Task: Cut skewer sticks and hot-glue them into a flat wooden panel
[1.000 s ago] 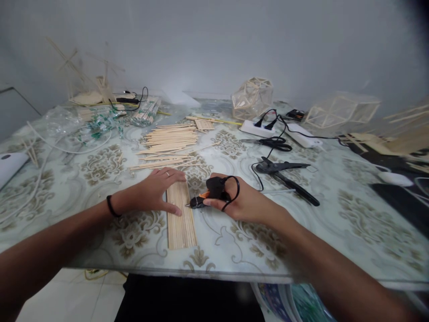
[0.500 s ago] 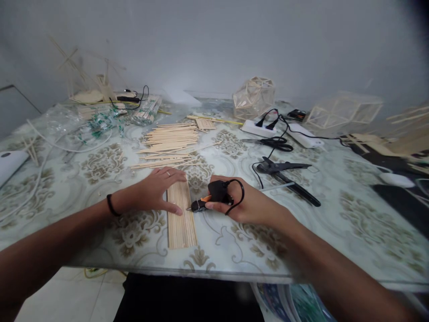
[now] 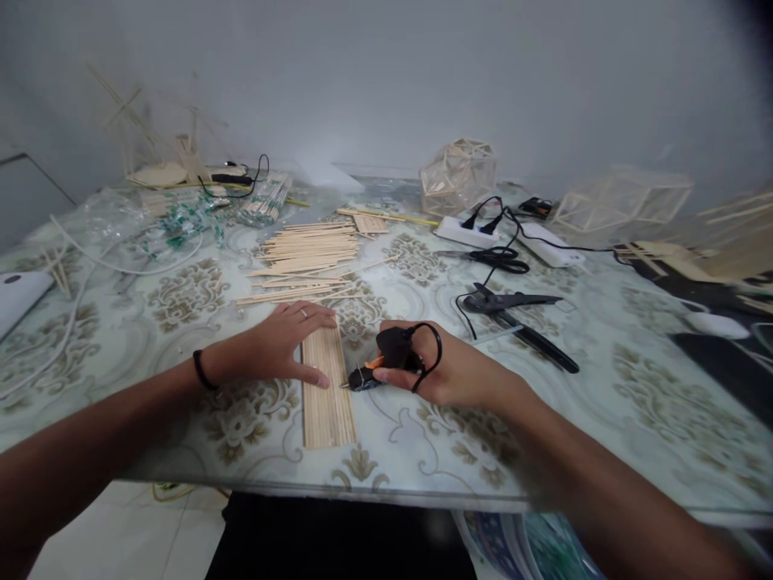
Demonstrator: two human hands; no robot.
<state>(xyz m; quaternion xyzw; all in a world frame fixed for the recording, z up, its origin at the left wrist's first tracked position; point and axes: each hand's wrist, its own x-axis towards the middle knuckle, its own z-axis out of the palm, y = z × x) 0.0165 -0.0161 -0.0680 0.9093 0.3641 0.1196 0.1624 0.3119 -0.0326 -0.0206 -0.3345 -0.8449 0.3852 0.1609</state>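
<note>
"Your left hand (image 3: 283, 345)?"
"You have it spread, unclenched, on the flat, pale wooden-stick panel (image 3: 329, 419) lying on the floral-patterned table (image 3: 416, 471)."
"Your right hand (image 3: 460, 370)?"
"You grasp the black-and-orange glue gun (image 3: 395, 346), nozzle (image 3: 345, 386) at the panel's right edge."

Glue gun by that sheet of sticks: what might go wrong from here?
The left thumb rests close to the tip of the glue gun; if the tip is hot, which I cannot see, it could burn.

The left hand lies on the sheet of sticks; if it eases off, the sheet might slide.

The cord loops by the right hand and could snag.
</note>
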